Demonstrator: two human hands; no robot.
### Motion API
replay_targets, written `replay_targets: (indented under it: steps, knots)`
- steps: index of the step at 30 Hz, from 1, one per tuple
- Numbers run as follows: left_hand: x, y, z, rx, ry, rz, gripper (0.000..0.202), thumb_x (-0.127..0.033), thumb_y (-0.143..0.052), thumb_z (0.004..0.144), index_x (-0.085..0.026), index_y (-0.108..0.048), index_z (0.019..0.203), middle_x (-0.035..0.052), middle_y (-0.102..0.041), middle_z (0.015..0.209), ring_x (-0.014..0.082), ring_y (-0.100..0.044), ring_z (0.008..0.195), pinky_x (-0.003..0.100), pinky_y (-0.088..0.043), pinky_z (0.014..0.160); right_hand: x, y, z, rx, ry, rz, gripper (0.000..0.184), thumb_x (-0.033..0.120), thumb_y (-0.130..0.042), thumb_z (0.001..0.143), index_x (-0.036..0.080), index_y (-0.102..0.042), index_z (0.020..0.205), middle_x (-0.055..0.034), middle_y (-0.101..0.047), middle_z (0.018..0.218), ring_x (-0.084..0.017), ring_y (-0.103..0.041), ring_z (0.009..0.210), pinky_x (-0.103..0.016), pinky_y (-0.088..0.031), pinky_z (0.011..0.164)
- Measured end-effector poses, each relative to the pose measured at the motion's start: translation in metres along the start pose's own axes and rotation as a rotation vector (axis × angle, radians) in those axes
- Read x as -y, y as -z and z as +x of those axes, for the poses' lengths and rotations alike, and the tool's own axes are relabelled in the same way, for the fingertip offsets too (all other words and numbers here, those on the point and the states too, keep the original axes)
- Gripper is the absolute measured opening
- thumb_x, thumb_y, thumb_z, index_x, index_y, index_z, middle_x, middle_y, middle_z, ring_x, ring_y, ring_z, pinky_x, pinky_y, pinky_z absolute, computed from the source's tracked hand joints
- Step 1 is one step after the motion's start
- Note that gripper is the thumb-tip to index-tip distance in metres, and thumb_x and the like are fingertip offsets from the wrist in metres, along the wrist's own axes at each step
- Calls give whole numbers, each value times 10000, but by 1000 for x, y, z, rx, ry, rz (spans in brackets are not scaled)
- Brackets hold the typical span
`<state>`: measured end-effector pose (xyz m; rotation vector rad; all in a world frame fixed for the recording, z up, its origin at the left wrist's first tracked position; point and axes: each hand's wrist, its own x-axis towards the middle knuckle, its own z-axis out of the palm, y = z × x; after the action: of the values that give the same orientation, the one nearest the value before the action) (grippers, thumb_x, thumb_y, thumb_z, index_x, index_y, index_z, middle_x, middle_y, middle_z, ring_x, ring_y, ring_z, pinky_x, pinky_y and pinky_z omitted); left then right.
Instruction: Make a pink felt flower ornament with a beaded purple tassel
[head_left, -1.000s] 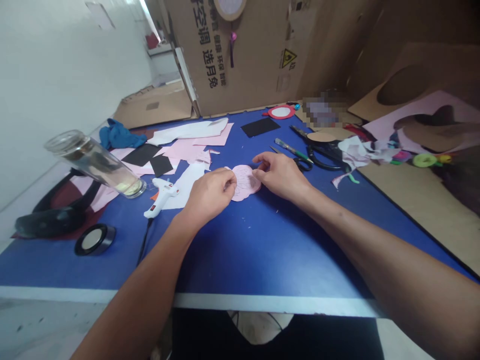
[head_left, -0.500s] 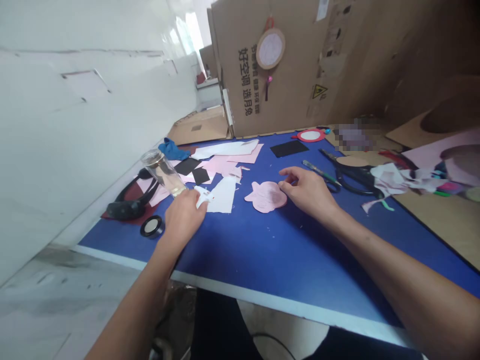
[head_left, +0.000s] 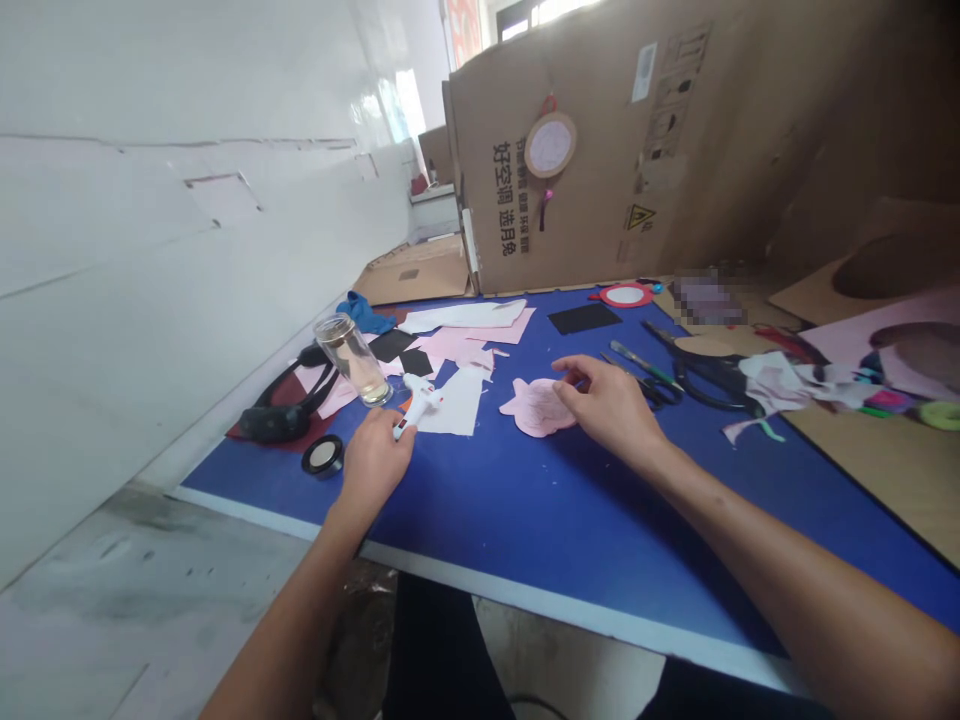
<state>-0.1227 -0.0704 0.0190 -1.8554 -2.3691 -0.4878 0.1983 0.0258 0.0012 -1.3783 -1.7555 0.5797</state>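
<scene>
My left hand (head_left: 375,455) is closed around the handle of a small white glue gun (head_left: 418,402) with an orange part, held over the left side of the blue table. The gun's body overlaps a piece of white cloth (head_left: 454,405) in the view. A pink cut-out (head_left: 534,408) with pointed tabs and faint lines on it lies flat near the table's middle. Over its right edge hovers my right hand (head_left: 600,395), thumb and index finger apart. Whether the thumb touches the cut-out I cannot tell.
A glass bottle (head_left: 354,362), a black round tin (head_left: 322,456) and black headphones (head_left: 276,420) stand at left. Pink scraps (head_left: 442,345) and black squares lie behind. Scissors (head_left: 651,390), a green-handled tool (head_left: 646,366) and black pliers (head_left: 701,372) lie at right. A large cardboard box (head_left: 592,190) rises behind.
The glue gun in my left hand has turned so that more of its body shows. My right thumb has come further over the pink cut-out. The camera view has shifted a little.
</scene>
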Motion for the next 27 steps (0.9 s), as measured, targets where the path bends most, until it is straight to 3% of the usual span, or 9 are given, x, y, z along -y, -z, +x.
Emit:
replay_targets:
  steps: [3, 6, 9, 12, 15, 17, 19, 22, 27]
  knots:
    - [-16, 12, -10, -99, 9, -217, 148, -367, -649, 955, -236, -707, 920, 70, -767, 958, 275, -718, 886, 400, -552, 843, 12, -4, -8, 6, -5, 147, 310, 319, -663, 911, 215, -801, 1168, -51, -804, 945, -242, -730, 838, -375, -545, 774]
    - [-48, 19, -14, -137, 39, -444, 176, -408, -684, 938, -242, -708, 885, 0, -691, 754, 205, -620, 687, 345, -505, 695, 32, -7, -18, 225, -98, 476, 361, 405, -726, 904, 197, -762, 1197, -56, -784, 893, -242, -749, 815, -354, -570, 718]
    - [-91, 16, -15, -132, -37, -603, 126, -358, -726, 917, -233, -712, 916, -8, -709, 809, 173, -599, 692, 330, -508, 709, 52, -5, -27, 361, -194, 717, 530, 483, -792, 895, 197, -701, 1332, -91, -814, 1081, -233, -772, 936, -337, -594, 773]
    - [-136, 4, -22, -48, -136, -688, 94, -288, -715, 948, -230, -679, 884, 11, -717, 870, 176, -622, 752, 332, -516, 731, 61, 0, -36, 291, -198, 768, 503, 539, -797, 897, 193, -723, 1254, -117, -811, 1208, -241, -762, 1018, -352, -604, 848]
    - [-166, -10, -34, -11, -245, -727, 94, -203, -686, 964, -229, -643, 885, 43, -729, 984, 188, -654, 834, 346, -532, 768, 54, 7, -45, 112, -199, 698, 440, 591, -754, 919, 183, -740, 1082, -117, -816, 1130, -256, -748, 999, -378, -594, 908]
    - [-171, -18, -38, 77, -334, -769, 67, -178, -713, 944, -230, -672, 955, 49, -741, 1052, 189, -664, 852, 351, -544, 787, 42, 14, -52, 9, -245, 650, 432, 608, -731, 931, 186, -744, 1024, -107, -812, 1051, -255, -741, 939, -367, -586, 863]
    - [-161, -24, -32, 194, -390, -828, 172, -214, -767, 928, -239, -713, 1089, 33, -758, 1073, 185, -675, 840, 356, -560, 801, 28, 23, -59, -53, -309, 642, 430, 613, -734, 930, 192, -756, 1016, -95, -802, 985, -240, -722, 846, -348, -566, 765]
    - [-135, -31, -5, 243, -401, -730, 89, -136, -718, 932, -218, -726, 965, 42, -744, 1022, 203, -698, 893, 371, -569, 844, 8, 37, -70, -49, -366, 580, 432, 625, -767, 921, 198, -784, 986, -87, -788, 929, -223, -682, 775, -334, -520, 694]
    - [-116, -43, 38, 345, -661, -441, 230, -39, -652, 905, -212, -752, 1020, 68, -778, 1137, 252, -729, 1078, 408, -574, 966, -8, 49, -84, 32, -437, 485, 520, 700, -810, 871, 184, -812, 931, -105, -798, 914, -232, -675, 768, -355, -510, 707]
